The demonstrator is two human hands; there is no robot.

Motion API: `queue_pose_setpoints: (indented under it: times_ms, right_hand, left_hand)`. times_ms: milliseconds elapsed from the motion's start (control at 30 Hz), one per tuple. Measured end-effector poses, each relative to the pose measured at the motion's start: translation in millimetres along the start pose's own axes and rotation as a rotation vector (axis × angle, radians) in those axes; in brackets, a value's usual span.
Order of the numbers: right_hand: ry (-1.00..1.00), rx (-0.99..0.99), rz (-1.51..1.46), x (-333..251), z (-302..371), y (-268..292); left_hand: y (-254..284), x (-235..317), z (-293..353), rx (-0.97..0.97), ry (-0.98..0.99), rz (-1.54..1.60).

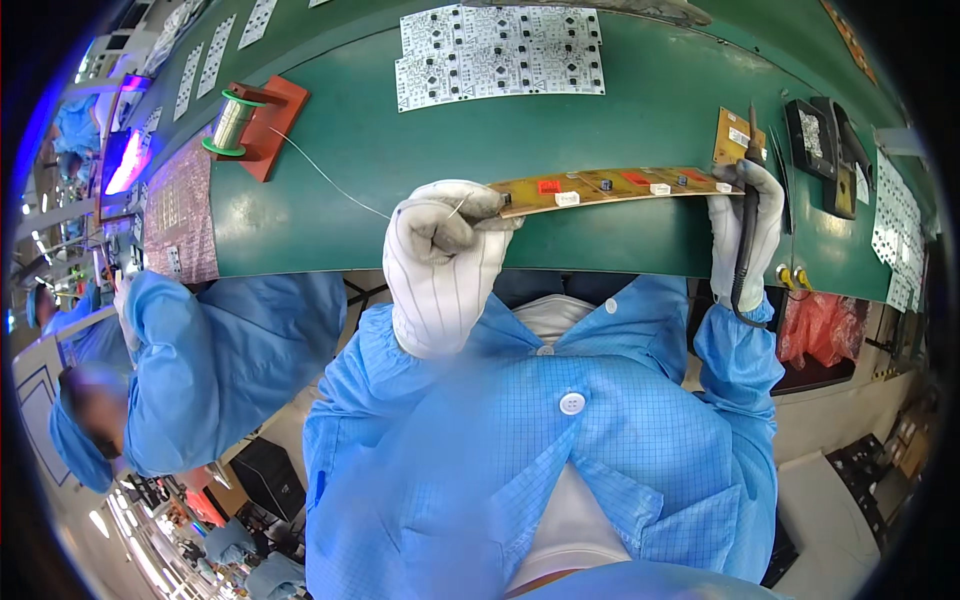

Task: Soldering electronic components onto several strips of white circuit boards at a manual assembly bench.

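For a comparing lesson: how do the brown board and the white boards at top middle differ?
Pose: the brown board is held up between the left hand and right hand; the white boards lie on the table. Shape: the brown board is a long strip; the white boards form a block. Colour: the brown board is yellowish brown; the white boards are white. Both carry small parts.

Long brown circuit board [622, 189], crosswise
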State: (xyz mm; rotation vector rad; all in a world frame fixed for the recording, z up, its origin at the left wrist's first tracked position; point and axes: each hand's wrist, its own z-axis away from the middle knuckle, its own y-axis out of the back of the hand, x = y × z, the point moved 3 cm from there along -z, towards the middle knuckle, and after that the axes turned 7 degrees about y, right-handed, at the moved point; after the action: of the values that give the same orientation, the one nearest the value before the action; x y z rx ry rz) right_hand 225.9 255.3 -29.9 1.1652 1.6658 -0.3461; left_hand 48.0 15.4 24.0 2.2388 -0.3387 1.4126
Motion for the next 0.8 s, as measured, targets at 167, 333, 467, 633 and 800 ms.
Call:
queue_pose_setpoints:
  times_ms: [167,333,467,633,800]
  right_hand:
    - [-0.025,0.004,-0.068,3,0,-2]
    - [0.011,-0.033,0.011,-2,-2,-1]
    - [0.033,-0.048,0.034,-4,-5,1]
    - [0.014,-0.044,-0.037,-4,-6,-1]
    - [-0.011,-0.008,-0.017,-4,-5,1]
  left_hand:
    - [-1,15,5,0.000,0.012,0.096]
    - [-5,33,3,-0.014,-0.100,0.062]
    - [-8,45,0,-0.017,-0.110,0.095]
    - [-10,54,-3,-0.031,-0.161,0.105]
    - [-10,62,-7,-0.061,-0.209,0.119]
